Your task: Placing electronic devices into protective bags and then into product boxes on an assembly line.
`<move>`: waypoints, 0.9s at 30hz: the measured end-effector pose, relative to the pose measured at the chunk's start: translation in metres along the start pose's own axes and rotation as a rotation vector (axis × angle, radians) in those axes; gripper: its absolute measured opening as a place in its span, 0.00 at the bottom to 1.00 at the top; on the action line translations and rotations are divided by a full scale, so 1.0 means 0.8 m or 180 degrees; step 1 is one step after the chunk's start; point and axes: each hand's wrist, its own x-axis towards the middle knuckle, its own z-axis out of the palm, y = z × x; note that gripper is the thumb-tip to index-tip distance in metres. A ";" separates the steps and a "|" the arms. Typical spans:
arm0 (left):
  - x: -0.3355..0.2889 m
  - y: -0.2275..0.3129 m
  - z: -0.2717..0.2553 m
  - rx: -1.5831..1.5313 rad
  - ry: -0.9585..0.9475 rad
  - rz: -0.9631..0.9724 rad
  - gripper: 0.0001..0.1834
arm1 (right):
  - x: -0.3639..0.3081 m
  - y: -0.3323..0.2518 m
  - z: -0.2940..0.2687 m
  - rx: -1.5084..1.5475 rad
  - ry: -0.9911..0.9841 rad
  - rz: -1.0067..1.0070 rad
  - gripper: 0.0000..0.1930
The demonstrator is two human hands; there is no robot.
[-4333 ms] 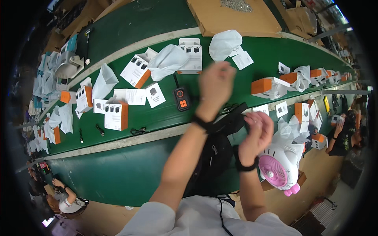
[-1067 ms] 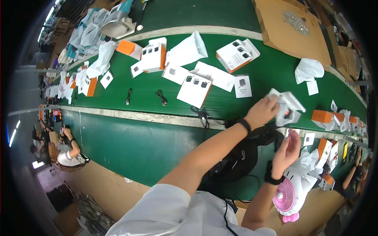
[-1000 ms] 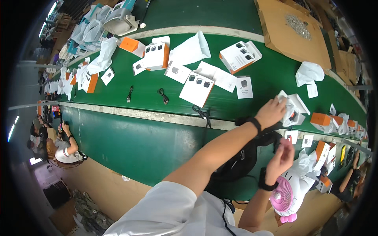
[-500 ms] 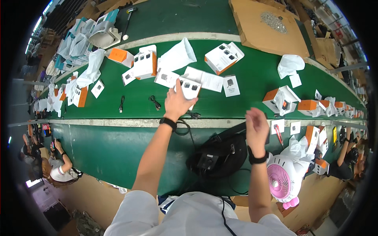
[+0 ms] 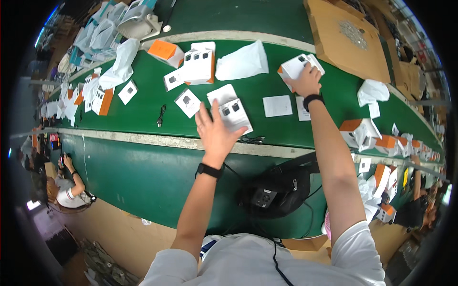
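My left hand hovers open, fingers spread, just over a flat white card box with two dark parts printed on it, at the near side of the green belt. My right hand reaches far across the belt and grips a white and orange box. A black cable lies next to my left hand on the belt's pale edge strip. Both wrists wear black bands.
White bags, white leaflets, more orange and white boxes and a small black cable are strewn on the belt. A brown cardboard sheet lies far right. A black bag sits by my lap. A seated person is at left.
My right hand has stretched from near the belt's front edge out to the far box and closed on it. My left hand has stayed over the flat white box, lifting slightly.
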 end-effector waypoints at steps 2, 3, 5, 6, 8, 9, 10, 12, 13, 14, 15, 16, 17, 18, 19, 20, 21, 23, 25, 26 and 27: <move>0.018 0.003 0.013 0.0326 -0.0324 0.0028 0.57 | -0.001 0.011 0.012 0.0032 0.0184 0.0013 0.52; 0.027 0.000 0.022 0.0064 -0.0657 0.0055 0.57 | -0.001 0.024 0.013 0.0053 0.0254 -0.0051 0.52; 0.037 -0.018 0.034 -0.0392 -0.0973 0.0102 0.56 | -0.011 0.037 0.011 0.0100 0.0295 -0.0249 0.50; 0.041 -0.026 0.042 -0.0609 -0.0976 0.0159 0.56 | -0.022 0.042 0.008 0.0097 0.0291 -0.0344 0.50; 0.045 -0.035 0.030 -0.0410 -0.0968 0.0170 0.49 | -0.065 0.044 -0.003 0.0490 0.0267 -0.0602 0.49; 0.048 -0.042 0.021 -0.0465 -0.1082 0.0115 0.44 | -0.094 0.044 -0.013 0.0946 0.0490 -0.0705 0.49; 0.051 -0.053 0.009 -0.0499 -0.1179 0.0042 0.39 | -0.134 0.034 -0.024 0.1060 0.0685 -0.0727 0.49; 0.037 -0.067 -0.021 -0.0594 -0.0529 0.0664 0.29 | -0.217 0.033 -0.038 0.1324 0.0919 -0.0886 0.50; 0.027 -0.066 -0.049 -0.0416 -0.0272 0.0800 0.27 | -0.260 0.026 -0.048 0.1435 0.0752 -0.0793 0.51; 0.017 -0.071 -0.075 -0.0410 -0.0334 0.0762 0.26 | -0.300 0.021 -0.054 0.1607 0.0715 -0.0878 0.52; 0.004 -0.079 -0.097 -0.0249 -0.0258 0.0877 0.25 | -0.339 0.015 -0.053 0.1587 0.0618 -0.0797 0.53; -0.011 -0.087 -0.120 -0.0064 -0.0176 0.0973 0.25 | -0.377 0.007 -0.053 0.1464 0.0439 -0.0702 0.55; -0.027 -0.092 -0.142 0.0038 -0.0310 0.0919 0.25 | -0.410 -0.002 -0.058 0.1436 0.0185 -0.0583 0.55; -0.043 -0.098 -0.164 0.0157 -0.0438 0.0850 0.24 | -0.435 -0.013 -0.064 0.1421 -0.0083 -0.0476 0.54; -0.059 -0.105 -0.180 0.0243 -0.0605 0.0781 0.24 | -0.452 -0.023 -0.067 0.1451 -0.0119 -0.0482 0.54; -0.075 -0.125 -0.191 0.0341 -0.0869 0.0838 0.24 | -0.469 -0.034 -0.070 0.1444 -0.0339 -0.0653 0.53; -0.095 -0.147 -0.201 0.0411 -0.1208 0.0702 0.24 | -0.485 -0.042 -0.076 0.1434 -0.0558 -0.0860 0.52; -0.130 -0.193 -0.207 0.0692 -0.1674 0.0527 0.24 | -0.498 -0.060 -0.078 0.1348 -0.0585 -0.1317 0.51; -0.171 -0.249 -0.198 0.0941 -0.1369 0.0513 0.24 | -0.506 -0.076 -0.076 0.1088 -0.0633 -0.1911 0.48; -0.184 -0.270 -0.198 0.1166 -0.1077 0.0580 0.24 | -0.506 -0.084 -0.076 0.0955 -0.0713 -0.2083 0.51; -0.196 -0.278 -0.206 0.1020 -0.1060 0.0437 0.26 | -0.508 -0.091 -0.074 0.0906 -0.0687 -0.2241 0.50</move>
